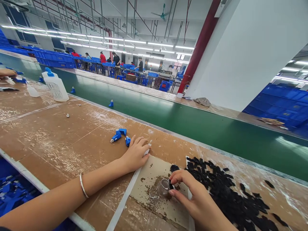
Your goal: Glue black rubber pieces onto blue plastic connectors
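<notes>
My right hand (190,195) pinches a small black piece (171,185) between thumb and fingertips. The piece is beside the rim of a small clear round jar (163,187). That jar stands on a stained cardboard sheet (141,189), with a round black cap (174,167) behind it. My left hand (137,154) rests on the table past the sheet's far left corner, fingers curled down; what lies under them is hidden. Several small blue parts with white tips (116,138) lie just beyond its fingers. A large pile of black pieces (221,189) spreads to the right of my right hand.
A green conveyor belt (144,104) runs behind the table, carrying a few blue parts (111,103). A white bottle with a blue cap (56,86) and a smaller squeeze bottle (32,90) stand at left, near another person's hand (7,73). Blue parts fill a bin (14,192) below.
</notes>
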`<state>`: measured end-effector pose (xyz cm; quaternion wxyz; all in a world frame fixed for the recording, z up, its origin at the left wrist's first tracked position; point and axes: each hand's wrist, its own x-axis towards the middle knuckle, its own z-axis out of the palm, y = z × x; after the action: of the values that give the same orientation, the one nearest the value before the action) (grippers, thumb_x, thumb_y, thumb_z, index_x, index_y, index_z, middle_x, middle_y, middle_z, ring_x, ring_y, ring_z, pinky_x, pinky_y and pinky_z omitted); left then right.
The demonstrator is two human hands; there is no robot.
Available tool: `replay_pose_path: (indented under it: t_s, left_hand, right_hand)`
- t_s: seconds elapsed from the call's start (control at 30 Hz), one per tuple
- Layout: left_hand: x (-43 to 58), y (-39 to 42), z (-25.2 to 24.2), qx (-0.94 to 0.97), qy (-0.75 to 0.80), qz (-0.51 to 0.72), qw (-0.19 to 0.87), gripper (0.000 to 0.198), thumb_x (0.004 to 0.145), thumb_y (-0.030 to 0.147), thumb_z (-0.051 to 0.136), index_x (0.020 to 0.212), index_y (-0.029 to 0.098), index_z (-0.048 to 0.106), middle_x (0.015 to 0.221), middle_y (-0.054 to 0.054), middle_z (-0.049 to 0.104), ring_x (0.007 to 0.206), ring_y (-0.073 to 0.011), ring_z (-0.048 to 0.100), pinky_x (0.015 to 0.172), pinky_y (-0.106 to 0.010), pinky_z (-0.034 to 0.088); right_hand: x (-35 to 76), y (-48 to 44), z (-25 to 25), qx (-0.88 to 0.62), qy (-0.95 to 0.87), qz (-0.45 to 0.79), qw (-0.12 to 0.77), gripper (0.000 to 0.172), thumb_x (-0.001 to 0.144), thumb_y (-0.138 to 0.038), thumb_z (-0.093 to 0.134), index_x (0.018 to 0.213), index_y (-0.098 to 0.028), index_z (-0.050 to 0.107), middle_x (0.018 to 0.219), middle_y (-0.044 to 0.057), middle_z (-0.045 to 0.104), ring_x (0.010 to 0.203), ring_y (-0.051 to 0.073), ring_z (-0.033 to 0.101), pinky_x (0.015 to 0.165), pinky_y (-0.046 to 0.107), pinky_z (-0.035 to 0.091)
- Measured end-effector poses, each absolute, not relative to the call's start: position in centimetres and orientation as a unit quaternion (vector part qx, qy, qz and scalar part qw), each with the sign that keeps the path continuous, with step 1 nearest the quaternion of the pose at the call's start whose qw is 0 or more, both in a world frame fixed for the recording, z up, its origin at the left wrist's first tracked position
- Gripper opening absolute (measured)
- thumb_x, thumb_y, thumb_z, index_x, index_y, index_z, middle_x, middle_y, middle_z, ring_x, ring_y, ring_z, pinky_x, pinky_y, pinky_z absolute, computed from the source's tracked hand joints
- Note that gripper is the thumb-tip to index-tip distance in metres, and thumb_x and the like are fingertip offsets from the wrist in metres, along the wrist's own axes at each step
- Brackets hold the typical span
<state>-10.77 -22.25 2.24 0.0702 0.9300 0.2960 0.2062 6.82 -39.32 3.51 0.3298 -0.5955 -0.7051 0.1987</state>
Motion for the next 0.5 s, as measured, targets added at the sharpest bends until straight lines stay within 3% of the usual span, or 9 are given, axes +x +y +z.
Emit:
replay_pose_path:
  t_s: [0.5]
  left_hand:
    - [-10.60,-22.24,2.09,0.932,0.287,0.205,0.083,0.022,0.079,0.018,0.050,0.097,0.020,0.062,0.114,-0.009,0.056,0.119,-0.0266,0.041,0.108,-0.053,0.016]
  right_hand:
    - [6.46,-39.43,3.26,-0.599,-0.708,0.176,0.331,0.018,0.083,-0.017,0.049,0.099,-0.022,0.053,0.101,0.007,0.059,0.097,0.021,0.054,0.085,0.035,0.043]
